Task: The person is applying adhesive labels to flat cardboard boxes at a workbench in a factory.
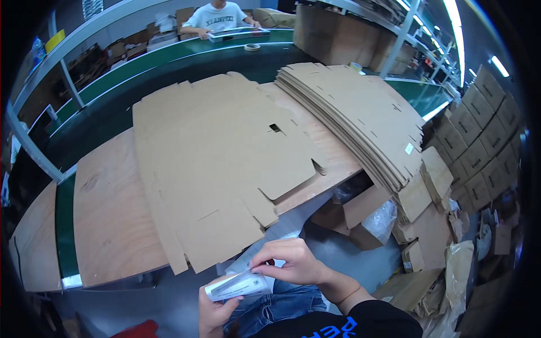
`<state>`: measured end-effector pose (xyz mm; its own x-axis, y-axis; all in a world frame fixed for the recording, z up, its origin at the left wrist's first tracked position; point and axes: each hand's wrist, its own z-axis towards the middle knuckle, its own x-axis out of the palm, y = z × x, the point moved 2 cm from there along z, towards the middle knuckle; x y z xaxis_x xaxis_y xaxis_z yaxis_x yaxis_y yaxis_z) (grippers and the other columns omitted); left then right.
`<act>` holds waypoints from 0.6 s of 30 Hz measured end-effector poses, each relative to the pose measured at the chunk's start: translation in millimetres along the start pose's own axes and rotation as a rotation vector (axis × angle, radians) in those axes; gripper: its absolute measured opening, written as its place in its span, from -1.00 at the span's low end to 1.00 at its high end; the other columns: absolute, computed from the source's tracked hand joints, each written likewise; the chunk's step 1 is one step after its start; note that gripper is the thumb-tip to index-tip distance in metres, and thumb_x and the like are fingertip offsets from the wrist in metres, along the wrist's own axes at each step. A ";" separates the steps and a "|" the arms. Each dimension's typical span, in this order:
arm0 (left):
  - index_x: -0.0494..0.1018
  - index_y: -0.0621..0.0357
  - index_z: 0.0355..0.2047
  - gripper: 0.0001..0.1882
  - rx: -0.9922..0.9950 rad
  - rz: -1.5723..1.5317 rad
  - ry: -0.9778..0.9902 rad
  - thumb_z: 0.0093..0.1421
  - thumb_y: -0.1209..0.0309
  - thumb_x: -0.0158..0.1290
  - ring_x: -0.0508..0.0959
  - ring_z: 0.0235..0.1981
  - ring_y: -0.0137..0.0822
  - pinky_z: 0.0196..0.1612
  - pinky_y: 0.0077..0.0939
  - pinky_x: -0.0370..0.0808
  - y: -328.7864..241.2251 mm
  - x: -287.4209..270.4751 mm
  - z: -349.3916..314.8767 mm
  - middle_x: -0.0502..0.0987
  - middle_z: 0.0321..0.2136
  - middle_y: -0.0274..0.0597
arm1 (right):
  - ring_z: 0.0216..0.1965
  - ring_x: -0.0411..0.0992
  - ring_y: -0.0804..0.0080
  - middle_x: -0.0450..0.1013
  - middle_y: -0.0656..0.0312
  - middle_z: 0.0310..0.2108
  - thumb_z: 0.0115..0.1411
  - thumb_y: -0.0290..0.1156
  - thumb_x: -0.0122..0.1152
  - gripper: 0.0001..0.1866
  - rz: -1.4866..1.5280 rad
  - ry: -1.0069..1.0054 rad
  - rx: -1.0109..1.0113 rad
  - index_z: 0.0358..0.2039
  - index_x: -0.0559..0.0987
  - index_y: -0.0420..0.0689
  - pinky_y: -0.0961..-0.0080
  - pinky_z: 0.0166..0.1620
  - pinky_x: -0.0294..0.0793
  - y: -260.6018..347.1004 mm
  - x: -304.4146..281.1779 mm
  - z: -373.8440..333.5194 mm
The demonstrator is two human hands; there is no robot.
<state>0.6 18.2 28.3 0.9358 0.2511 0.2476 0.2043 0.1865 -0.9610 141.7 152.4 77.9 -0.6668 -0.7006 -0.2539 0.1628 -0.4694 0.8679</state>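
Observation:
Low in front of my body, my left hand (213, 311) is closed around a curled strip of white printed labels (239, 287). My right hand (296, 262) pinches at the strip's upper edge with thumb and forefinger; exactly what lies between the fingertips is too small to tell. Just beyond my hands, a flat, die-cut cardboard box blank (208, 158) lies on the wooden table (112, 208), its near edge overhanging. To its right is a stack of similar cardboard blanks (360, 112), with a small pale sticker (409, 149) on the top sheet.
Behind the table runs a green conveyor (169, 59) with a tape roll (252, 47) on it. Across it a person (220, 19) handles a flat item. Opened cartons (360, 219) and scrap cardboard (431, 236) lie at right, near stacked boxes (479, 135).

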 end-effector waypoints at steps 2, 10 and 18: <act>0.45 0.40 -0.12 -0.63 -0.065 -0.059 0.043 -0.01 0.65 0.08 0.56 -0.27 -0.25 -0.22 -0.55 0.47 5.8 -2.6 -5.9 0.56 -0.21 0.03 | -0.62 0.36 0.51 0.52 0.24 -0.52 -0.05 -0.64 0.26 -0.88 -0.026 -0.017 -0.026 -0.45 0.60 -0.20 0.69 -0.54 0.30 3.7 -4.6 2.1; 0.41 0.41 -0.10 -0.64 -0.169 -0.137 -0.006 0.04 0.67 0.03 0.56 -0.25 -0.26 -0.18 -0.53 0.49 8.9 -0.4 -6.7 0.56 -0.22 0.01 | -0.53 0.41 0.47 0.52 0.22 -0.44 -0.06 -0.65 0.25 -0.87 -0.115 0.030 0.045 -0.44 0.60 -0.20 0.67 -0.46 0.36 4.9 -8.9 3.2; 0.43 0.43 -0.15 -0.69 -0.222 -0.084 -0.095 0.04 0.69 0.04 0.57 -0.29 -0.28 -0.23 -0.57 0.49 20.7 -7.3 -16.6 0.57 -0.28 -0.01 | -0.32 0.40 0.44 0.47 0.21 -0.28 -0.01 -0.60 0.23 -0.91 -0.184 0.015 -0.008 -0.43 0.59 -0.19 0.59 -0.30 0.38 -5.0 0.5 5.0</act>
<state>2.7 4.4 4.6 0.8839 0.3335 0.3278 0.3478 -0.0004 -0.9376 136.9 157.1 75.7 -0.6748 -0.6103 -0.4149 0.0446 -0.5948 0.8026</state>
